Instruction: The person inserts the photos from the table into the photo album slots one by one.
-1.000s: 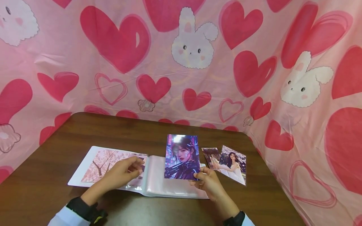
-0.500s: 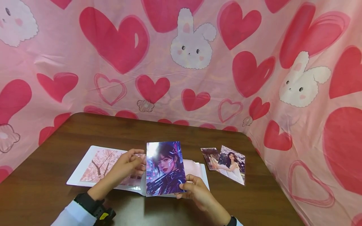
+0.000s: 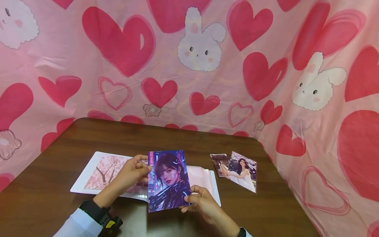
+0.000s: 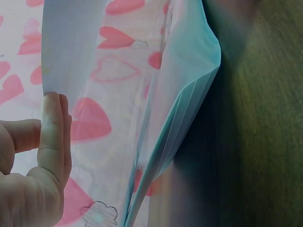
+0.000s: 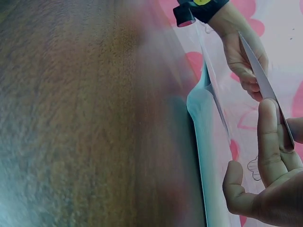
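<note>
My right hand (image 3: 191,198) pinches the lower right corner of a photo card (image 3: 167,177) that shows a dark-haired woman with a gun, and holds it up, tilted, over the middle of an open album (image 3: 97,164). In the right wrist view the card (image 5: 263,86) is edge-on between that hand's (image 5: 277,142) thumb and fingers. My left hand (image 3: 143,169) is at the card's left edge and pinches a lifted clear sleeve page (image 4: 142,94) between thumb and fingertips (image 4: 52,127). The album's left page carries a cherry-blossom picture.
Two more photos (image 3: 241,171) lie overlapping on the brown table (image 3: 148,135), right of the album. A pink cloth with hearts and bunnies (image 3: 201,49) hangs close behind the table and along its right side. A dark band is on my left wrist (image 3: 97,214).
My right hand has carried the photo card left and down, from above the album's right page to its middle. The card now meets my left hand, which stayed on the album.
</note>
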`<state>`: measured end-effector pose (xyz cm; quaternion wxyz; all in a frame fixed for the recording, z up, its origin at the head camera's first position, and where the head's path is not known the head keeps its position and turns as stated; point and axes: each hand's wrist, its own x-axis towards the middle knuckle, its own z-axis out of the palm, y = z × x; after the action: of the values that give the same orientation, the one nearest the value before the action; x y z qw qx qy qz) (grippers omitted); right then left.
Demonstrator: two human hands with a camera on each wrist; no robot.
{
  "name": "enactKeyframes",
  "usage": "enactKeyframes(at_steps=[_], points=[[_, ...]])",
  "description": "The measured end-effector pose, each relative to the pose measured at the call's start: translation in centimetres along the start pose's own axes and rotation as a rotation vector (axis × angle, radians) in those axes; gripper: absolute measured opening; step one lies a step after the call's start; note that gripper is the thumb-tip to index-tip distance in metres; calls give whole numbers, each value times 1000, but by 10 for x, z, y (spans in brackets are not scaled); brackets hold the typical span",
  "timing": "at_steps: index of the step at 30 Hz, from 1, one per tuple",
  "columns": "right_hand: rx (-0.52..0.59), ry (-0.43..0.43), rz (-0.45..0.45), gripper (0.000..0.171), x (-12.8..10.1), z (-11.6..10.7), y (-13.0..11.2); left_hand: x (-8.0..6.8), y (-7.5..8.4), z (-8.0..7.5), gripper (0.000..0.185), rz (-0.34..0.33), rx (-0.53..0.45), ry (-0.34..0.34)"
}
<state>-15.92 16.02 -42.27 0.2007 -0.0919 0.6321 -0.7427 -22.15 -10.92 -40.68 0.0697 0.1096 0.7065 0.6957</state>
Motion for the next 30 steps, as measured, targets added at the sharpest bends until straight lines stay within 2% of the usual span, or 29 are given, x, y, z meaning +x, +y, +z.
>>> enactKeyframes(at_steps=[3,6,10,14,17,19,24,30], points=[[-10,-7,-6,13,-1,-1,0,0,1,0,39,-9,-3,4],[-97,15,-42,17,-1,-5,-2,-1,1,0,36,-11,5,18],[-357,79,-133,25,-2,-19,-7,-1,-1,-3,36,-8,7,39],[-695,143,-228,27,-4,-36,-11,-2,-4,-8,35,1,-4,43],[-909,196,-254,30,-6,-51,-10,-2,-7,-11,33,-2,1,43],[-996,213,-248,33,-6,-62,-6,-3,-8,-12,33,-9,12,48],[-1094,220,-212,41,-11,-75,-4,-6,-8,-16,33,-10,16,46],[-1142,153,-188,43,-13,-79,-3,-7,-8,-17,35,-11,1,45]])
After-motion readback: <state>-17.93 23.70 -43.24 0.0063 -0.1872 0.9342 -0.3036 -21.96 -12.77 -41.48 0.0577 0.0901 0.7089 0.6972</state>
